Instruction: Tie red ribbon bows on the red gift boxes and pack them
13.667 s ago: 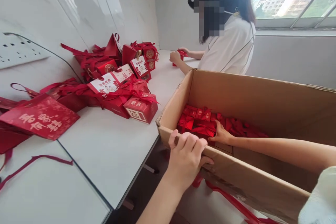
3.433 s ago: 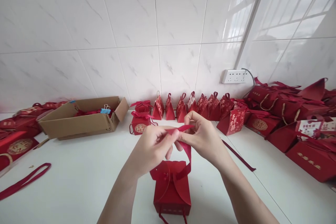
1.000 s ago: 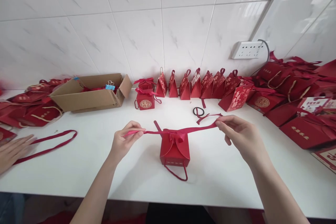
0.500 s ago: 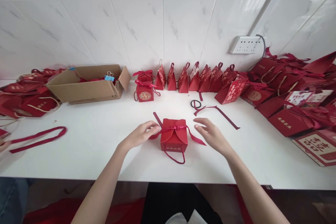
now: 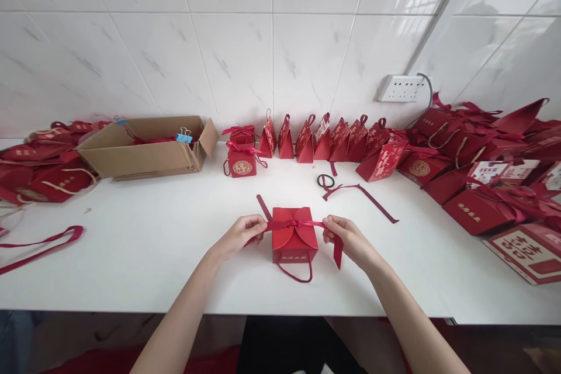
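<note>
A red gift box (image 5: 294, 248) with a rope handle (image 5: 295, 276) stands on the white table in front of me. Across its folded top runs a dark pink ribbon (image 5: 280, 225), knotted in the middle. My left hand (image 5: 245, 232) pinches the ribbon's left end beside the box. On the other side my right hand (image 5: 346, 236) grips the right end, whose tail hangs below the fingers. The ribbon looks stretched straight between both hands. Behind the box's left corner lies a loose strip of ribbon (image 5: 263, 207).
A row of triangular red boxes (image 5: 304, 145) lines the wall. An open cardboard box (image 5: 140, 158) stands back left. Red boxes (image 5: 475, 210) pile up at right, others (image 5: 56, 175) at left. A black ring (image 5: 325, 181) and cut ribbon (image 5: 377, 204) lie behind my right hand.
Both hands, apart from the ribbon earlier, have closed on its two ends and drawn it straight. At far left, another person's hand has left view and the ribbon there has shifted left.
</note>
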Demonstrator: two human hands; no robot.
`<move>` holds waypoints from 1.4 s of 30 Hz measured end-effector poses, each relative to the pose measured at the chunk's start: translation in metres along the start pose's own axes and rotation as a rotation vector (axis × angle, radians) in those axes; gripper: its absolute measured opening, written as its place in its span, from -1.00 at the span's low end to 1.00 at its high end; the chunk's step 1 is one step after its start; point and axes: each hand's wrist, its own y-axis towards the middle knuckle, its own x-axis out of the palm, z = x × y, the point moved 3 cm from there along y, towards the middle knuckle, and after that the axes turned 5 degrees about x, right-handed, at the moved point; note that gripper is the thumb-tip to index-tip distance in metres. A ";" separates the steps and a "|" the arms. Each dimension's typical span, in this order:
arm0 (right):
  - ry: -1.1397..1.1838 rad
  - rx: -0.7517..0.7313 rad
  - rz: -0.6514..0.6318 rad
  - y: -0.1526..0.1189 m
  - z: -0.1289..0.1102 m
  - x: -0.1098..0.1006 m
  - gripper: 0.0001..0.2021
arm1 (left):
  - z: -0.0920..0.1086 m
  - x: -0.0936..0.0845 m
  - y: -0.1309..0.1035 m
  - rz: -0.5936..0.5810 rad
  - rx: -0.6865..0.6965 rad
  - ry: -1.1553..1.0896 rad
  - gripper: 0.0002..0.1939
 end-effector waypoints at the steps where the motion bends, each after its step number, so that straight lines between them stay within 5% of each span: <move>1: -0.033 -0.019 0.027 -0.003 0.000 -0.003 -0.60 | -0.002 -0.002 0.000 0.022 -0.008 0.006 -0.61; 16: -0.315 -0.028 0.255 -0.021 -0.010 -0.029 -0.53 | -0.009 -0.022 -0.015 0.005 0.052 0.173 -0.59; 22: -0.411 -0.037 0.219 -0.017 -0.005 -0.035 -0.54 | -0.003 -0.022 -0.019 -0.013 0.076 0.273 -0.55; 28: -0.427 -0.049 -0.007 -0.009 -0.013 -0.020 -0.56 | 0.018 -0.008 -0.011 -0.251 0.007 0.210 -0.74; 31: -0.340 -0.059 -0.109 -0.003 -0.018 -0.006 -0.50 | 0.026 0.002 -0.002 -0.308 0.043 0.065 -0.66; 36: -0.263 -0.003 -0.129 0.006 -0.017 0.005 -0.57 | 0.025 0.009 0.004 -0.211 0.034 0.168 -0.60; 42: -0.215 -0.015 -0.097 0.003 -0.012 0.003 -0.58 | 0.012 0.012 0.002 -0.110 0.102 0.024 -0.58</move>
